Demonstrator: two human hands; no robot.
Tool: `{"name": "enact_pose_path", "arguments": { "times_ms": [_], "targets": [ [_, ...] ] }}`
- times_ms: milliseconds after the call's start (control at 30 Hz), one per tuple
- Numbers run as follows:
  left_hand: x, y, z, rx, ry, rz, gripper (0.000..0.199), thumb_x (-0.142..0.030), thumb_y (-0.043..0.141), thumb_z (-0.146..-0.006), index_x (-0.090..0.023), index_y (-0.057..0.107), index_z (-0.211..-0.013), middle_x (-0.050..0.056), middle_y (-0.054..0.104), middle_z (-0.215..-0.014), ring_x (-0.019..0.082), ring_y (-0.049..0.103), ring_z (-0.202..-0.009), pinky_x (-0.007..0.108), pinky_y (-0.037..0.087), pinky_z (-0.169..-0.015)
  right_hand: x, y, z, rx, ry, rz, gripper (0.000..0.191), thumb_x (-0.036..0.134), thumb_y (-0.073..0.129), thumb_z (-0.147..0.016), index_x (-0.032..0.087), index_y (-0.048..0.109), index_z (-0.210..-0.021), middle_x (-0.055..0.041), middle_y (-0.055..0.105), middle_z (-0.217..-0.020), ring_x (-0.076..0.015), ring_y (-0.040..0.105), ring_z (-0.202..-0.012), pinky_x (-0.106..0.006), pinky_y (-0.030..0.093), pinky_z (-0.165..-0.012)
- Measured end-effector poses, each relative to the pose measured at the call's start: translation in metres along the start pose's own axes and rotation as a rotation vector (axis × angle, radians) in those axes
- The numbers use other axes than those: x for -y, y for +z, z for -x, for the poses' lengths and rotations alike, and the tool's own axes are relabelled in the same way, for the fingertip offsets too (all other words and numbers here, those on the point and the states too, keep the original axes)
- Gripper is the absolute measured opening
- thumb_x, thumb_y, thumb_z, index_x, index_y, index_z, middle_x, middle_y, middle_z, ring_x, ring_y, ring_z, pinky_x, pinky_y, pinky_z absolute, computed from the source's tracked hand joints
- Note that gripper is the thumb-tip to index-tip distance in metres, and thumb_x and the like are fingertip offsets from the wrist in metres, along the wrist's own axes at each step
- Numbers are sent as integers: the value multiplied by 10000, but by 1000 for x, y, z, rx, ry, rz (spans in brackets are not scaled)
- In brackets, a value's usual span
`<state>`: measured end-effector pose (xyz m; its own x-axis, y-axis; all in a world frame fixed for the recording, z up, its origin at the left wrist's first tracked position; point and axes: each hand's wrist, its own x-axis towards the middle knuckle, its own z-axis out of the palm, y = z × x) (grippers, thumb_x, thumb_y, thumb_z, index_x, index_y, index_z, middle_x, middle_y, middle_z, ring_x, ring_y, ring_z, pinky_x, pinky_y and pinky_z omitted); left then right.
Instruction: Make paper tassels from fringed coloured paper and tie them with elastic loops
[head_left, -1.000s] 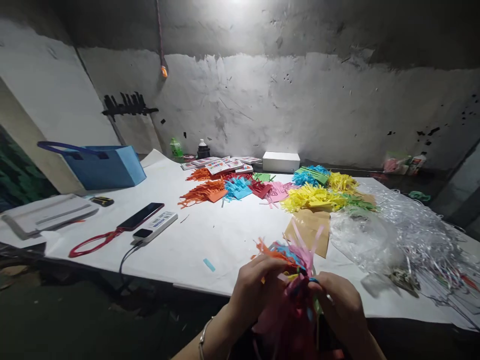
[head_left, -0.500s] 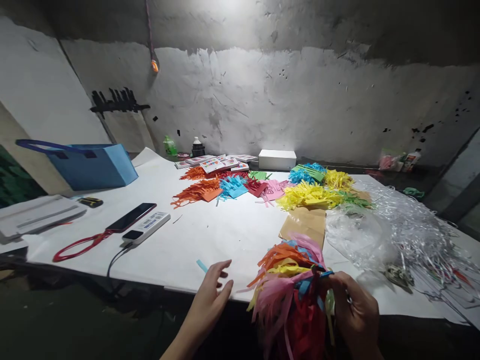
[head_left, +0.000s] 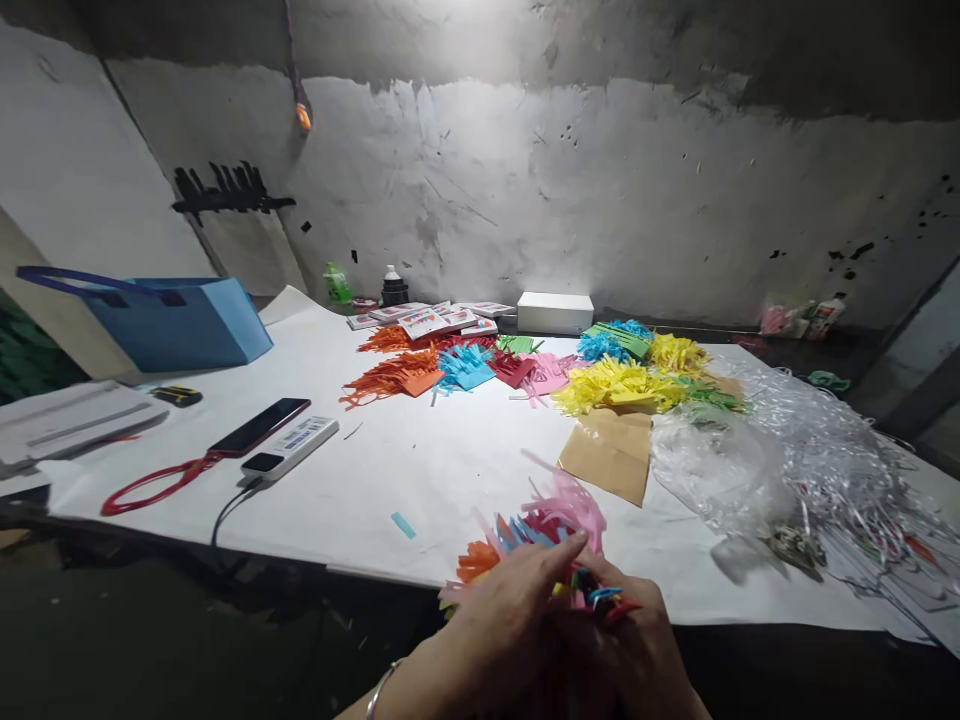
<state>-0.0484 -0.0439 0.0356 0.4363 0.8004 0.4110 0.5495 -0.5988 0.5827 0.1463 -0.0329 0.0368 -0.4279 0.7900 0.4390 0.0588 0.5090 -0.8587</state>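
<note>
A bunch of multicoloured paper tassels (head_left: 570,515) is gathered at the table's front edge, its pink, blue, orange and red strips fanning out above my fingers. My left hand (head_left: 502,605) wraps over the bunch from the left. From the right, my right hand (head_left: 634,620) grips the same bunch, with small coloured ends poking out between the two hands. The lower part of the bunch is hidden behind my hands. A loose blue paper strip (head_left: 403,525) lies on the white table covering (head_left: 420,460) to the left of them.
Behind lie fringed paper pieces in orange (head_left: 394,375), blue (head_left: 466,366) and yellow (head_left: 622,388), near a brown cardboard piece (head_left: 607,455). Clear plastic (head_left: 720,460) and silvery strands (head_left: 817,440) fill the right. A phone (head_left: 259,427), power bank (head_left: 291,448) and blue bag (head_left: 180,325) stand left.
My left hand has moved right from the bare table and closed on the tassels. The bunch has been drawn together between both hands and shows less of its hanging strips.
</note>
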Motion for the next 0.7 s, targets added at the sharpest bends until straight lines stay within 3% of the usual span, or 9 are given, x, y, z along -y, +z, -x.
{"name": "enact_pose_path", "arguments": {
  "times_ms": [33, 133, 233, 333, 400, 500, 600, 700],
  "targets": [
    [-3, -6, 0, 15, -32, -31, 918, -42, 705, -752, -326, 312, -1531, 135, 658, -1275, 342, 632, -1129, 521, 531, -955, -2, 1, -1, -17, -5, 26, 275, 412, 586, -957, 264, 673, -1171, -42, 772, -972, -197, 737, -790, -241, 571, -716],
    [-13, -26, -2, -42, -60, -30, 975, -222, 822, -748, -313, 279, -1552, 168, 554, -1410, 391, 525, -1274, 604, 426, -1068, -10, 5, -3, -127, -19, 150, 257, 348, 552, -968, 226, 709, -1131, -77, 771, -982, -224, 736, -829, -275, 576, -745],
    [-19, -31, -9, -40, -28, 125, 1074, -457, 871, -694, -316, 258, -1565, 183, 394, -1555, 418, 368, -1417, 610, 336, -1142, -9, 12, -5, -101, 56, 114, 273, 421, 612, -924, 183, 746, -927, -66, 741, -782, -203, 686, -666, -264, 544, -621],
    [-15, -18, -20, 64, -9, 545, 1168, -486, 907, -625, -336, 235, -1569, 182, 488, -1483, 380, 497, -1340, 545, 429, -1092, 4, 15, -10, -33, 235, -246, 356, 487, 661, -890, 160, 722, -764, -43, 682, -659, -176, 641, -604, -237, 494, -539],
    [-10, -3, -26, 65, -26, 852, 1233, -450, 944, -575, -353, 219, -1568, 160, 570, -1394, 355, 567, -1277, 524, 451, -1068, 13, 14, -14, -89, 304, -424, 324, 477, 689, -882, 159, 748, -885, -62, 717, -745, -203, 681, -709, -258, 531, -612],
    [-4, 18, -27, -8, -120, 1165, 1303, -455, 985, -467, -350, 269, -1551, 148, 588, -1371, 379, 560, -1282, 543, 391, -1105, 19, 12, -20, -197, 325, -484, 310, 457, 733, -856, 166, 754, -960, -72, 734, -814, -219, 701, -773, -294, 565, -710],
    [-1, 35, -21, -55, -196, 1321, 1321, -547, 958, -463, -348, 249, -1560, 159, 538, -1437, 409, 519, -1321, 546, 353, -1129, 16, 13, -24, -315, 339, -458, 308, 471, 759, -827, 163, 742, -821, -47, 712, -731, -187, 679, -671, -266, 565, -647],
    [0, 47, -15, -74, -235, 1214, 1205, -602, 909, -536, -296, 328, -1547, 156, 511, -1471, 429, 454, -1370, 545, 322, -1158, 9, 17, -27, -410, 252, -354, 298, 459, 748, -834, 168, 727, -772, -32, 693, -672, -162, 647, -594, -228, 533, -551]
  ]
}}
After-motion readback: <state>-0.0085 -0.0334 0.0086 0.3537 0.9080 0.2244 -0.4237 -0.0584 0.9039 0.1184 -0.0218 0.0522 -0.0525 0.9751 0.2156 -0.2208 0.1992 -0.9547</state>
